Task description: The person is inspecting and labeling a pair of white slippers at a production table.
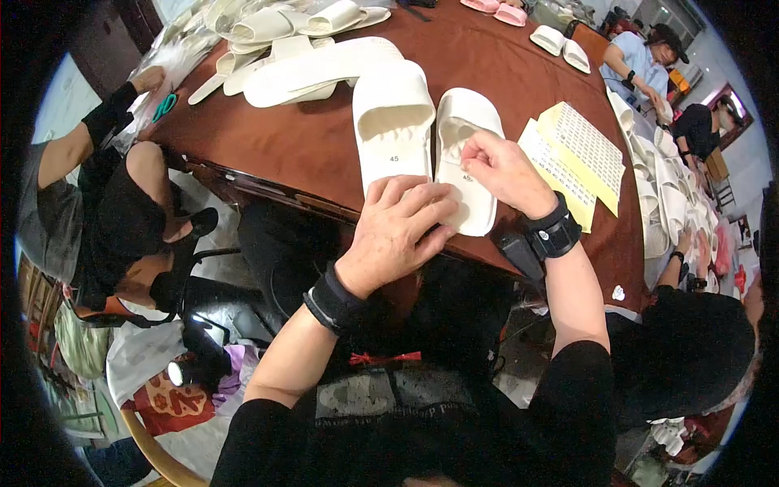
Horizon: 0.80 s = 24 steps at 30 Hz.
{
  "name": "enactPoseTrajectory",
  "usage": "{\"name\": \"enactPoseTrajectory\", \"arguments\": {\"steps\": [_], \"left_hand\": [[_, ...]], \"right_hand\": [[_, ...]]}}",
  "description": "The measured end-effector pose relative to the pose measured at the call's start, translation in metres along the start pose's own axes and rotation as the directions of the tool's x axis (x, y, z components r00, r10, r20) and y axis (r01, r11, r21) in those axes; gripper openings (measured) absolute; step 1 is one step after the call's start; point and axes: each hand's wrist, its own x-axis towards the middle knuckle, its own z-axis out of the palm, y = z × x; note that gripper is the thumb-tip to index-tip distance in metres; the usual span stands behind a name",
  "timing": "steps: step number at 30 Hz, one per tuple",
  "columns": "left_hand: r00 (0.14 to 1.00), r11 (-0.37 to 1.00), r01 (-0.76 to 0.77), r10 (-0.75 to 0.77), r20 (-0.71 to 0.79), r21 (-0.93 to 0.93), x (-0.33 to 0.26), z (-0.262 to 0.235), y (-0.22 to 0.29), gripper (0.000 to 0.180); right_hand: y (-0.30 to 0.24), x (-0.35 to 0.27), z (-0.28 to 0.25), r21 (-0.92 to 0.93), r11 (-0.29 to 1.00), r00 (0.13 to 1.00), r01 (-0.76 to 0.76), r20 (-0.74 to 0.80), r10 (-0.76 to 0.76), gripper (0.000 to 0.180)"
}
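Note:
Two cream slide slippers lie side by side before me, toes pointing away: a left slipper and a right slipper. Each insole bears a small dark printed mark. My left hand rests palm down across the heel of the left slipper, fingers apart and reaching onto the edge of the right one. Over the right slipper's insole, my right hand has its thumb and forefinger drawn together beside the mark; whatever they pinch is hidden. Yellow-backed label sheets lie just right of this hand.
More cream slippers are heaped at the table's far left, near teal scissors. A white pair and a pink pair stand farther back on the brown tabletop. Co-workers sit at left and right, beside another slipper pile.

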Motion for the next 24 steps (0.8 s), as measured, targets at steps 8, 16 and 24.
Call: {"name": "enactPoseTrajectory", "arguments": {"steps": [8, 16, 24], "left_hand": [[0.998, 1.0, 0.015, -0.014, 0.063, -0.027, -0.0003, -0.0044, 0.001, 0.032], [0.999, 1.0, 0.002, -0.001, 0.044, -0.009, 0.0008, -0.0011, -0.0008, 0.028], [0.999, 1.0, -0.01, 0.01, 0.047, -0.005, -0.001, -0.0008, -0.0011, 0.034]], "right_hand": [[0.0065, 0.0036, 0.0024, 0.014, 0.999, 0.999, 0.044, -0.012, -0.044, 0.018], [0.0092, 0.0023, 0.0027, -0.027, 0.993, 0.993, 0.111, -0.031, -0.112, 0.019], [0.0072, 0.0012, 0.0031, 0.004, 0.996, 0.995, 0.094, -0.036, -0.093, 0.019]]}}
